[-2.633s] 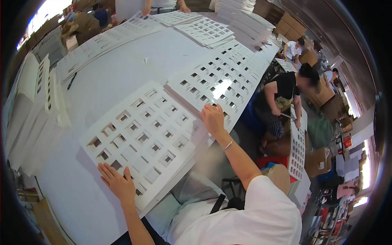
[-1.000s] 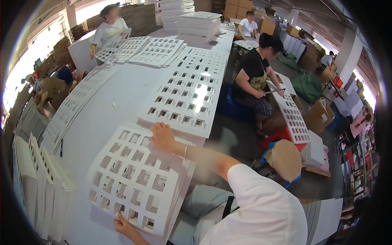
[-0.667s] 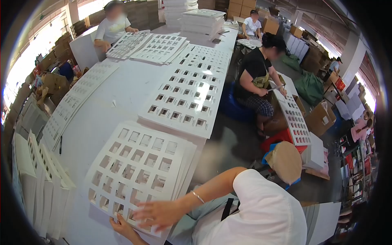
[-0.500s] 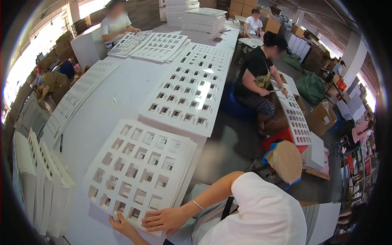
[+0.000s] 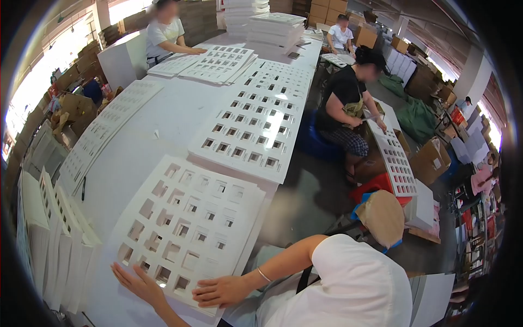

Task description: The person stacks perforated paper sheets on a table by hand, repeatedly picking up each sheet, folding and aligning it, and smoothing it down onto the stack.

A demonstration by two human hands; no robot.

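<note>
A white card sheet with rows of rectangular cut-out windows [image 5: 182, 210] lies on top of a stack of similar sheets at the near end of the table. My left hand [image 5: 143, 289] rests at the sheet's lower left edge, fingers stretched out and together, nothing held. Flat on the sheet's lower right corner lies my right hand [image 5: 223, 291], its fingers extended and a bracelet on that wrist. Through the windows I see parts of the layers below.
Beyond the near stack lies another stack of windowed sheets [image 5: 248, 122]. More printed sheets [image 5: 101, 131] line the table's left side, near a black pen [image 5: 83, 188]. Upright sheets [image 5: 54, 245] stand at lower left. Co-workers [image 5: 346, 103] sit to the right and stand at the far end.
My left hand has moved left and up along the sheet's edge, its fingers now straighter. My right hand stays on the corner. A far co-worker's arm now reaches over the sheets there.
</note>
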